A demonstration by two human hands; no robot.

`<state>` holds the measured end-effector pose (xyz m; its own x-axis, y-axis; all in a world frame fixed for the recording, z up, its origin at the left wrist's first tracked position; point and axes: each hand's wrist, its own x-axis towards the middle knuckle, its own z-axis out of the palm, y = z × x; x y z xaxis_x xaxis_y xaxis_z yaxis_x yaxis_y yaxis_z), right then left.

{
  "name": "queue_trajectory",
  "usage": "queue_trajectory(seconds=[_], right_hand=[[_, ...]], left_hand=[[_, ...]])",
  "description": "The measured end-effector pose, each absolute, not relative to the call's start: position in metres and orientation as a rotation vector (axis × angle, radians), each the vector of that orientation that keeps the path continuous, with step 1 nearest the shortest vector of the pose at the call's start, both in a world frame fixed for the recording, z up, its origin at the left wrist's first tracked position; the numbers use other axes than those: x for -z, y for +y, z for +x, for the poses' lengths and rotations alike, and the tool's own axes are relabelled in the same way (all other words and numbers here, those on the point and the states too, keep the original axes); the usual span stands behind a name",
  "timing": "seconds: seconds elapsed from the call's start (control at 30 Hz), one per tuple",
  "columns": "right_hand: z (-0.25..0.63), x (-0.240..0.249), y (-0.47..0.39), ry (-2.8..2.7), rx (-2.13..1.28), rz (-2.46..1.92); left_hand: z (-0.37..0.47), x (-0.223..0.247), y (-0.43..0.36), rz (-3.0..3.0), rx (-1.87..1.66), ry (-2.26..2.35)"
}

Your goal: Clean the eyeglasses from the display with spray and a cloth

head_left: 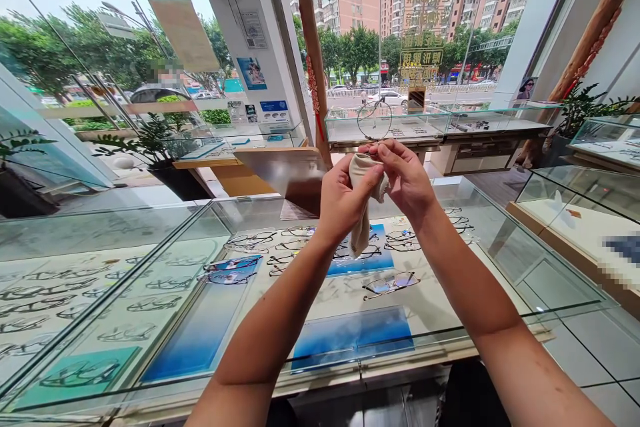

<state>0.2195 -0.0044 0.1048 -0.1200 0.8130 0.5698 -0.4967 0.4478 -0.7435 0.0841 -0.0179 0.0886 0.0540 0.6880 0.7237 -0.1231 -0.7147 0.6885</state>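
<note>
My left hand is closed round a pale beige cleaning cloth, whose loose end hangs below the fingers. My right hand is closed too, its fingertips pinched beside the cloth. From the fingertips rises one thin, dark round rim of what looks like a pair of eyeglasses; the rest is hidden by fingers and cloth. Both hands meet above the glass display case. Inside it lie several eyeglasses, among them a single pair near the front.
More eyeglasses fill the case section on the left. A brown panel stands behind the counter's far edge. Farther off are another display case, potted plants and large windows. A further glass case stands to the right.
</note>
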Motion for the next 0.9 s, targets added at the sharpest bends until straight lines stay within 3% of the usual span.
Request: queue_trajectory(seconds=[0.33, 0.6, 0.9], right_hand=[[0.218, -0.106, -0.007, -1.266, -1.129, -0.327], [0.221, -0.103, 0.002, -1.134, -1.161, -0.265], [0.214, -0.1, 0.004, -1.174, -1.19, -0.259]], left_hand=[[0.077, -0.093, -0.01, 1.68, -1.639, 0.597], [0.071, -0.097, -0.009, 1.672, -1.23, 0.346], [0.083, -0.084, -0.004, 1.592, -1.587, 0.415]])
